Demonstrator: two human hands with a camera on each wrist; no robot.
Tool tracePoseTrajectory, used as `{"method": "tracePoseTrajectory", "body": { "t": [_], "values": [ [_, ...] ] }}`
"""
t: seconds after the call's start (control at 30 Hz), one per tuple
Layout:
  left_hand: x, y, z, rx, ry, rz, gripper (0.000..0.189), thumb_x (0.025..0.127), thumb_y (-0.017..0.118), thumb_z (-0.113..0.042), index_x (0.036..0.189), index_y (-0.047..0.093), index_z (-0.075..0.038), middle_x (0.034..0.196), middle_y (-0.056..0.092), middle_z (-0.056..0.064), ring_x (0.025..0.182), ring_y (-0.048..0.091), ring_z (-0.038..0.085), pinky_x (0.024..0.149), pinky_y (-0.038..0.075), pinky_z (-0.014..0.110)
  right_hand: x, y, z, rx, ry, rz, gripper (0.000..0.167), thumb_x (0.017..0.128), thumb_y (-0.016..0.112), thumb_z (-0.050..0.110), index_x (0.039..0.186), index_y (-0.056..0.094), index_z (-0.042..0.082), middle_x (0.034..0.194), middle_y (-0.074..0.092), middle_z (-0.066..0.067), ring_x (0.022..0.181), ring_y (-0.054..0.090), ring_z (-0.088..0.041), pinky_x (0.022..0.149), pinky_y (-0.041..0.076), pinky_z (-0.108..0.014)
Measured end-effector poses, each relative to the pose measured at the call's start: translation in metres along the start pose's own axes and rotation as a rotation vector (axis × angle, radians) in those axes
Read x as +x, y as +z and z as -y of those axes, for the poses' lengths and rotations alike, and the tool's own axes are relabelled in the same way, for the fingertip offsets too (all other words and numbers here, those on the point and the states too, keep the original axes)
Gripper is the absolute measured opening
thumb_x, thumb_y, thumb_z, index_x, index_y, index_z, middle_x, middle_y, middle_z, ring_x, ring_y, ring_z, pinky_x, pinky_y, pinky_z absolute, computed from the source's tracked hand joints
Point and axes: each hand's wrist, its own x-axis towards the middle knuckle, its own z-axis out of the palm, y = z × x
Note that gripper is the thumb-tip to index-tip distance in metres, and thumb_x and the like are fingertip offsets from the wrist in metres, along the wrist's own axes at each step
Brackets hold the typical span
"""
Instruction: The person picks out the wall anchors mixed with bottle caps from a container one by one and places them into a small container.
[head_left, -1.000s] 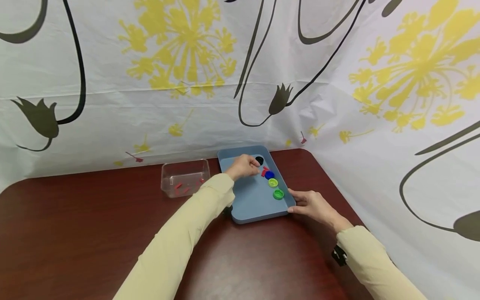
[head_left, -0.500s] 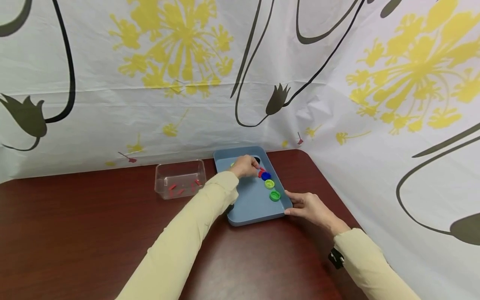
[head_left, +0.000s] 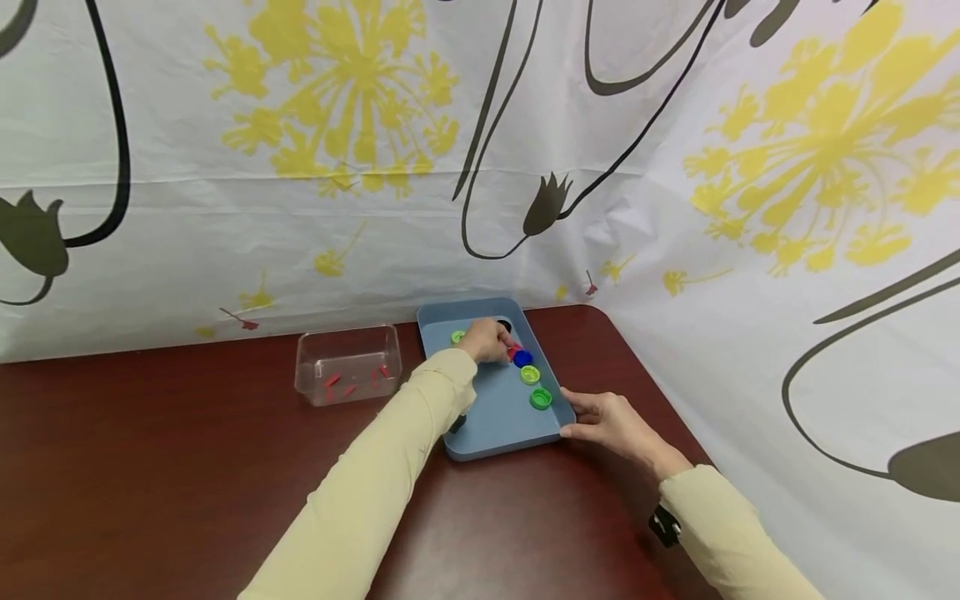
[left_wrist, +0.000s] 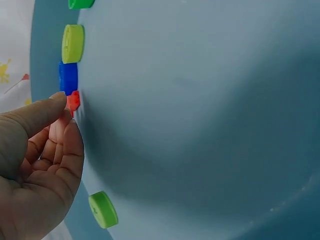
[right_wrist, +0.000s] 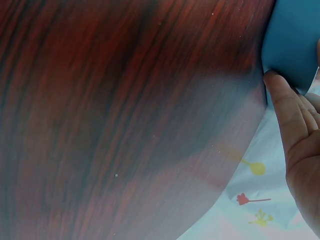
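Observation:
A blue-grey tray (head_left: 495, 421) lies on the table with round plastic caps along its right side. They are black (head_left: 506, 326), blue (head_left: 522, 358), yellow-green (head_left: 530, 375) and green (head_left: 541, 399). My left hand (head_left: 483, 341) is over the tray's far part, its thumb and fingers pinching at a small red piece (left_wrist: 74, 101) beside the blue cap; the fingertips partly hide it. A light green cap (left_wrist: 103, 209) lies on the hand's other side. At the tray's near right corner my right hand (head_left: 618, 423) holds the wall between thumb and fingers.
Left of the tray stands a clear plastic container (head_left: 360, 346) with several small red pieces (head_left: 333, 380) in it. A patterned white sheet (head_left: 375, 250) hangs behind and to the right of the dark wooden table (head_left: 187, 483).
My left hand has lowered slightly toward the red pieces by the blue cap. The light green cap at its left has come into view. My right hand stays on the tray's corner.

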Motion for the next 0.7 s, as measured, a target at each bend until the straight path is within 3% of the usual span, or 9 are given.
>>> {"method": "tracePoseTrajectory", "body": {
  "t": [0.3,0.7],
  "values": [
    [0.007,0.008,0.008,-0.008,-0.034,0.004,0.029,0.082,0.071,-0.007,0.111,0.065,-0.007,0.119,0.060,0.010,0.105,0.055,0.024,0.086,0.048,0.033,0.001,0.000,-0.001,-0.002,0.002,0.001,0.069,0.081,0.073,0.020,0.139,0.042,-0.002,0.133,0.052,-0.024,0.108,0.063,-0.031,0.079,0.053,-0.029],
    [0.009,0.012,0.007,0.074,-0.007,-0.004,0.027,0.083,0.069,-0.008,0.110,0.066,-0.011,0.120,0.060,0.009,0.101,0.054,0.023,0.085,0.046,0.032,0.002,0.000,-0.001,0.004,0.006,-0.004,0.069,0.081,0.073,0.020,0.138,0.042,-0.002,0.134,0.050,-0.024,0.106,0.063,-0.031,0.078,0.054,-0.029]
  ]
}}
